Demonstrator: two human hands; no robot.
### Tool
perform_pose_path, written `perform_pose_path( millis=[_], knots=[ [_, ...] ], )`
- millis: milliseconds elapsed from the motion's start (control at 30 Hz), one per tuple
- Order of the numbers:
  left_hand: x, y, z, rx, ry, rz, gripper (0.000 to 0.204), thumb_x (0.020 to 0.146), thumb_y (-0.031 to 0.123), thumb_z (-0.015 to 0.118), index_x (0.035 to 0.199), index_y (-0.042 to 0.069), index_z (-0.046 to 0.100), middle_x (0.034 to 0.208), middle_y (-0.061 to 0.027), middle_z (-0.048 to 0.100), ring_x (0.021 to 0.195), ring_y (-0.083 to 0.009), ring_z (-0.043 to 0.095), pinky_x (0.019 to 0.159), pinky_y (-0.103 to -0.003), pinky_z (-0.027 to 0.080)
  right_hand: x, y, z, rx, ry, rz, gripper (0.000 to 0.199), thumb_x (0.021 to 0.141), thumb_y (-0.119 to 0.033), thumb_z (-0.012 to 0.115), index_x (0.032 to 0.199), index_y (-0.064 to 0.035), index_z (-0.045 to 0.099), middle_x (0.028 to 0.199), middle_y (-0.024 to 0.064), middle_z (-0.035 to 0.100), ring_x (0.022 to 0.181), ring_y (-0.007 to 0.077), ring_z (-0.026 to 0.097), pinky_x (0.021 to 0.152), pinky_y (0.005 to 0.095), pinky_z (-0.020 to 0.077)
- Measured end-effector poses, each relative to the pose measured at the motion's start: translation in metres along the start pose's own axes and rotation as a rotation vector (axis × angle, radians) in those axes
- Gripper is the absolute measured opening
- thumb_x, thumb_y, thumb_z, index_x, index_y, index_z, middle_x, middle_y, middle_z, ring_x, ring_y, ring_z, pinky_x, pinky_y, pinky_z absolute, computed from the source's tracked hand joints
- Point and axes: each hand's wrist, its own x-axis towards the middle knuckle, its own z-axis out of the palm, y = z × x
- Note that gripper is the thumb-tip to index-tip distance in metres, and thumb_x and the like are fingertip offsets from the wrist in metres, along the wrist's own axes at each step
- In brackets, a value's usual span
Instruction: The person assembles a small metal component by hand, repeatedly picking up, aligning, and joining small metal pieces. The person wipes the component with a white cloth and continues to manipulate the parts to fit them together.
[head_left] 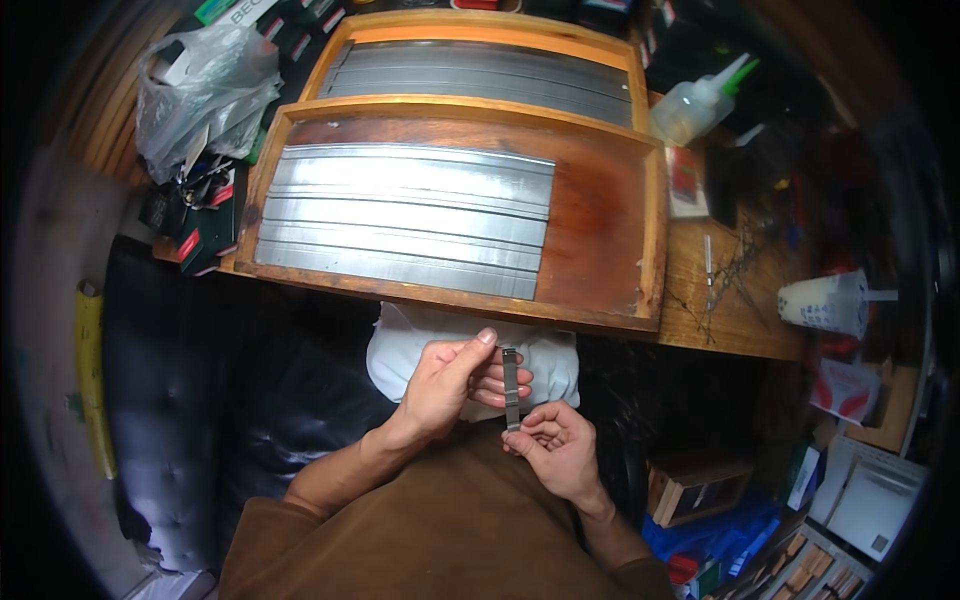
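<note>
A short grey metal strip (511, 385) stands upright between my two hands, over a white cloth (405, 345) in my lap. My left hand (447, 385) pinches its upper end with thumb and fingers. Its lower end is gripped by the fingertips of my right hand (557, 450). Just beyond, a wooden tray (600, 225) on the bench edge holds several long grey metal strips (405, 215) laid side by side, with its right part bare.
A second wooden tray (480, 30) of metal strips sits behind the first. A squeeze bottle (690, 105) and a lidded drink cup (825, 303) stand at right, a plastic bag (200, 90) at left. Black padded seating lies left; boxes crowd the lower right.
</note>
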Motion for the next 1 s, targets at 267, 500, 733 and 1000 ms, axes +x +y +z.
perform_pose_path(
  millis=[267,500,733,1000],
  knots=[
    [-0.004,-0.004,-0.007,0.008,-0.002,0.073,0.024,0.099,0.018,0.066,0.109,-0.003,0.068,0.099,-0.0155,0.075,0.09,-0.0201,0.074,0.073,-0.028,0.059,-0.003,0.0,0.002,-0.134,-0.004,-0.031,0.021,0.087,0.005,0.075,0.097,0.0015,0.058,0.086,0.0109,0.072,0.079,0.0125,0.071,0.071,0.0231,0.0568],
    [-0.009,0.004,-0.006,0.026,-0.021,0.039,0.021,0.095,0.011,0.07,0.112,-0.001,0.067,0.101,-0.0133,0.075,0.09,-0.0184,0.074,0.071,-0.026,0.057,-0.006,0.002,0.007,-0.054,-0.033,-0.005,0.021,0.087,0.007,0.074,0.097,0.0012,0.056,0.086,0.0124,0.072,0.079,0.0147,0.072,0.072,0.0248,0.0587],
    [-0.005,0.003,-0.003,0.066,-0.012,-0.04,0.019,0.095,0.011,0.071,0.11,-0.002,0.068,0.098,-0.0112,0.075,0.088,-0.0155,0.073,0.07,-0.025,0.057,-0.007,0.007,0.009,0.013,-0.009,0.003,0.022,0.087,0.007,0.073,0.097,0.0009,0.054,0.086,0.0122,0.071,0.078,0.0148,0.072,0.072,0.0249,0.0596],
    [0.013,0.006,-0.013,0.192,-0.074,-0.189,0.019,0.096,0.015,0.07,0.104,-0.002,0.07,0.093,-0.0094,0.075,0.076,-0.0093,0.068,0.066,-0.023,0.055,0.009,0.01,0.023,0.177,0.019,-0.027,0.022,0.089,0.009,0.07,0.097,0.0012,0.051,0.088,0.0111,0.067,0.081,0.0172,0.072,0.074,0.0273,0.0605]
  ],
)
